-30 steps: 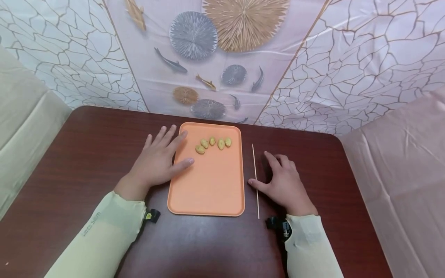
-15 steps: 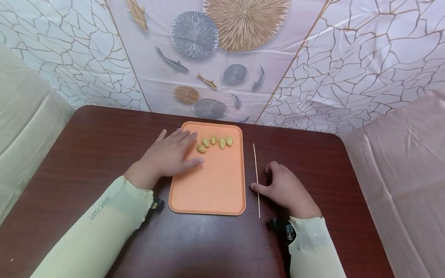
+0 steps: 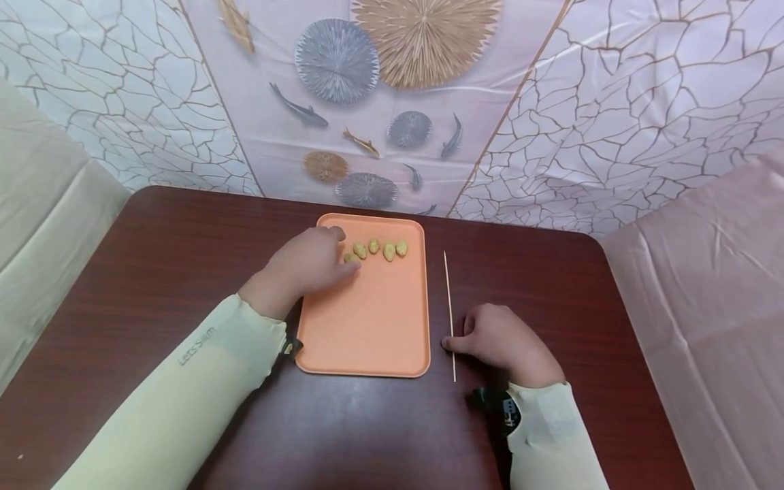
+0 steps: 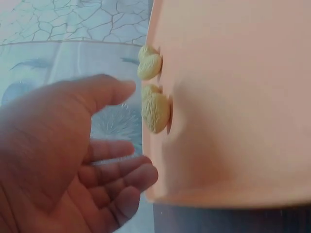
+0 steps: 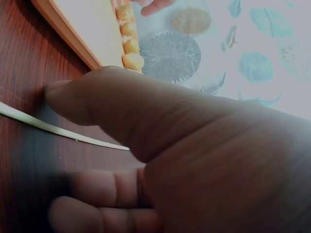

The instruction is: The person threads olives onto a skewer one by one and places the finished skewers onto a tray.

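Observation:
An orange tray (image 3: pixel 367 327) lies on the dark table and bears several small, wrinkled, yellow-green oval fruits (image 3: pixel 388 252) in a curved row near its far end. My left hand (image 3: pixel 309 262) reaches over the tray's left side, thumb and fingers spread around the leftmost fruit, which is partly hidden. In the left wrist view a gap shows between thumb and fingers, with nothing held. To the right of the tray a thin wooden skewer (image 3: pixel 449 292) lies lengthwise. My right hand (image 3: pixel 499 340) is over its near half, with the skewer passing between thumb and bent fingers, not visibly pinched.
A patterned cloth (image 3: pixel 367 136) hangs behind the table's far edge. Pale cloth walls (image 3: pixel 704 306) flank both sides. The dark wooden table (image 3: pixel 367 435) extends in front of the tray.
My left hand has moved right and over the tray to the leftmost fruit, its fingers bending. The right hand has drawn nearer me along the skewer, its fingers curling in.

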The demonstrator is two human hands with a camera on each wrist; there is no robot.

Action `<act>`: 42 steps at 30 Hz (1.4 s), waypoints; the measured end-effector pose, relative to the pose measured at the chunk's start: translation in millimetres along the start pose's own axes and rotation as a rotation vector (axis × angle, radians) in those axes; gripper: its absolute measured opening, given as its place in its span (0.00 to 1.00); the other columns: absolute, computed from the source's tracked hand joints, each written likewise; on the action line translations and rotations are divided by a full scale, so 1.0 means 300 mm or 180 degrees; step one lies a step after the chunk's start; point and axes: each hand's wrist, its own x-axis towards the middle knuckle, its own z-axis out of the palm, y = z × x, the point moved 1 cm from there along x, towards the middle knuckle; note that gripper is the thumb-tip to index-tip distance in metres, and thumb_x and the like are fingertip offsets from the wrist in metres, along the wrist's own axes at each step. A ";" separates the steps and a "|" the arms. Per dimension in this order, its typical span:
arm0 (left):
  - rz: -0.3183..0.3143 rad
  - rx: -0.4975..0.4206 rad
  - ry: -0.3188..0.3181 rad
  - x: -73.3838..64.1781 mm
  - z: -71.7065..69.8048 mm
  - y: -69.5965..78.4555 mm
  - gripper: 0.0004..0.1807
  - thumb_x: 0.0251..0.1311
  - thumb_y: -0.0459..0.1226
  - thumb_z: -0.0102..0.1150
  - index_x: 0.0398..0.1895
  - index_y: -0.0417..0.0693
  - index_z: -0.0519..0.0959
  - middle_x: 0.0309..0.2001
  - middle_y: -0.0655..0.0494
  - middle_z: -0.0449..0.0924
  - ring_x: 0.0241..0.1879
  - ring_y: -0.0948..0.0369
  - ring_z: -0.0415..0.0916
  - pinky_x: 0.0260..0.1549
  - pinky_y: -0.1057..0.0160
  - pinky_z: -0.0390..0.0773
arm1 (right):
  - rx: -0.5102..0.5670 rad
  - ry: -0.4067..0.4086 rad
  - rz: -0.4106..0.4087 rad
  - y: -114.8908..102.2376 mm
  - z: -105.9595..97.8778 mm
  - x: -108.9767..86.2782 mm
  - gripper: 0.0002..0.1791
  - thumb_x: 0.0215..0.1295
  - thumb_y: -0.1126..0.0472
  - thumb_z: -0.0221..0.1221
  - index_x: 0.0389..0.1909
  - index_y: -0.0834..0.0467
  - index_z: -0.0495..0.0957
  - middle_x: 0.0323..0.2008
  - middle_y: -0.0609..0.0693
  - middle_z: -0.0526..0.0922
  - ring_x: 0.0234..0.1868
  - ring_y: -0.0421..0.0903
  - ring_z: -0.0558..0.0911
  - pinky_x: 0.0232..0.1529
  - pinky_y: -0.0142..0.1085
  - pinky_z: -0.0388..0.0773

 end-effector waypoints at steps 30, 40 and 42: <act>-0.0377 -0.0860 0.0358 -0.004 0.071 0.006 0.17 0.67 0.46 0.77 0.49 0.47 0.81 0.39 0.53 0.85 0.38 0.54 0.81 0.43 0.54 0.82 | 0.0437 -0.0431 0.0184 -0.014 -0.008 -0.022 0.13 0.66 0.60 0.67 0.21 0.54 0.83 0.16 0.51 0.85 0.16 0.47 0.83 0.22 0.40 0.84; -0.0242 -0.1486 0.0716 -0.066 0.066 0.012 0.21 0.69 0.37 0.75 0.62 0.48 0.81 0.46 0.51 0.87 0.46 0.53 0.87 0.50 0.52 0.88 | 0.0239 -0.0037 0.0115 0.014 -0.033 -0.013 0.12 0.62 0.58 0.67 0.20 0.52 0.80 0.14 0.46 0.82 0.16 0.46 0.80 0.23 0.38 0.78; -0.0263 -0.1592 0.0782 -0.079 0.069 0.011 0.21 0.69 0.37 0.76 0.62 0.49 0.81 0.48 0.51 0.87 0.47 0.54 0.88 0.50 0.52 0.90 | 0.0180 0.0117 0.0091 0.023 -0.039 -0.008 0.12 0.63 0.58 0.67 0.20 0.51 0.79 0.14 0.45 0.80 0.17 0.45 0.79 0.23 0.38 0.75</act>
